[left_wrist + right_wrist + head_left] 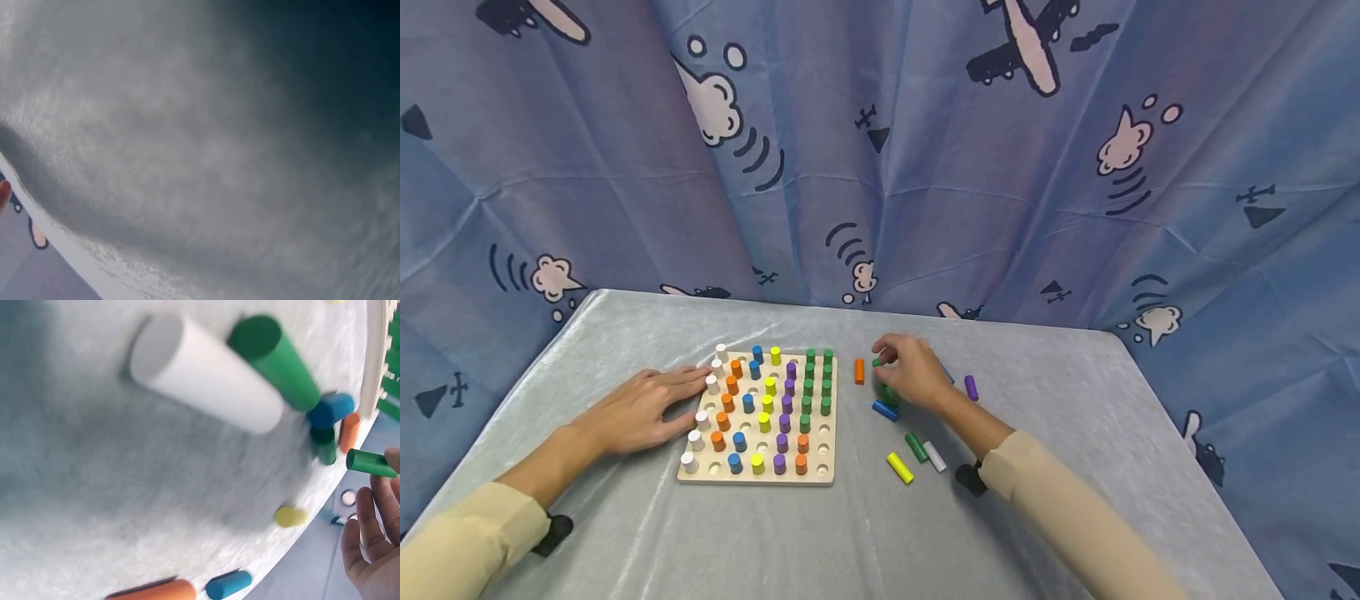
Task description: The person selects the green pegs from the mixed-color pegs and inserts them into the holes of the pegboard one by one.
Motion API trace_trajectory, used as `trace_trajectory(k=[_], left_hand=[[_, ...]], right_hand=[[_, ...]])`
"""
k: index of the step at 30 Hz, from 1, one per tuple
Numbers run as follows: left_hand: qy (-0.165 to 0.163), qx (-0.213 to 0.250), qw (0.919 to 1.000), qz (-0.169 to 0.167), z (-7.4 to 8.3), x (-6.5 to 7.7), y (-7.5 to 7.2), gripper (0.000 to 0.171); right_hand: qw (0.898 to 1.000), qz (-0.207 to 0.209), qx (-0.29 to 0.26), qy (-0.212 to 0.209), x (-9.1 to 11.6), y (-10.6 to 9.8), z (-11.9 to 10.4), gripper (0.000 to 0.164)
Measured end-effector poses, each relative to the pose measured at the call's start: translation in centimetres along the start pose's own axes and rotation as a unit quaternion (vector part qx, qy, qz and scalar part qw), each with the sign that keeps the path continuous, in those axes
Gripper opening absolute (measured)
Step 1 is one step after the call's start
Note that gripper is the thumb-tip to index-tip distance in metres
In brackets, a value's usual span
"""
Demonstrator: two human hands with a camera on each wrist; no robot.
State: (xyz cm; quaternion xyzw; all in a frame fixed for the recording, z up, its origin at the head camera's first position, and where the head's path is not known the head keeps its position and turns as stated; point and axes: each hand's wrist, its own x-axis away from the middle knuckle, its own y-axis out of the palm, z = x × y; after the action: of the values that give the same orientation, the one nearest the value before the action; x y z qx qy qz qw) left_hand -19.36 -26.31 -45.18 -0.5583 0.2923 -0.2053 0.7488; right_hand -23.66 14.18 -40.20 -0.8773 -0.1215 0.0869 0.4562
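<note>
A light wooden pegboard [760, 480] lies on the table, with coloured pegs standing in columns: white, orange, blue, yellow, purple and green. My left hand [651, 408] rests at its left edge, fingers extended by the white pegs [702, 419]. Right of the board, my right hand [913, 373] pinches a green peg [369, 462] between thumb and fingertips, raised off the cloth. Below that hand lie another green peg [890, 396] and a blue peg [885, 410]. In the left wrist view only blurred cloth and a fingertip [4, 194] appear.
Loose around the right hand are an orange peg [860, 372], a purple peg [972, 387], a green peg [916, 447], a white peg [935, 457] and a yellow peg [900, 468]. Grey cloth [1037, 400] covers the table. A patterned blue curtain [925, 233] hangs behind.
</note>
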Motion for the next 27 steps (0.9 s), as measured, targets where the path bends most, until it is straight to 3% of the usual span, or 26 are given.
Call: trace_trajectory(k=[12, 19, 27], left_hand=[[0.002, 0.001, 1.0000, 0.004, 0.0, 0.0, 0.1, 0.056], [0.001, 0.004, 1.0000, 0.000, 0.2, -0.1, 0.0, 0.055], [-0.001, 0.003, 1.0000, -0.002, 0.3, -0.1, -0.1, 0.055]], right_hand=[[0.991, -0.026, -0.064, -0.111, 2.3, 0.8, -1.4, 0.026], [0.988, -0.060, -0.078, -0.120, 3.4, 1.6, -2.2, 0.027], [0.983, -0.068, -0.090, -0.145, 4.2, 2.8, -3.2, 0.026]])
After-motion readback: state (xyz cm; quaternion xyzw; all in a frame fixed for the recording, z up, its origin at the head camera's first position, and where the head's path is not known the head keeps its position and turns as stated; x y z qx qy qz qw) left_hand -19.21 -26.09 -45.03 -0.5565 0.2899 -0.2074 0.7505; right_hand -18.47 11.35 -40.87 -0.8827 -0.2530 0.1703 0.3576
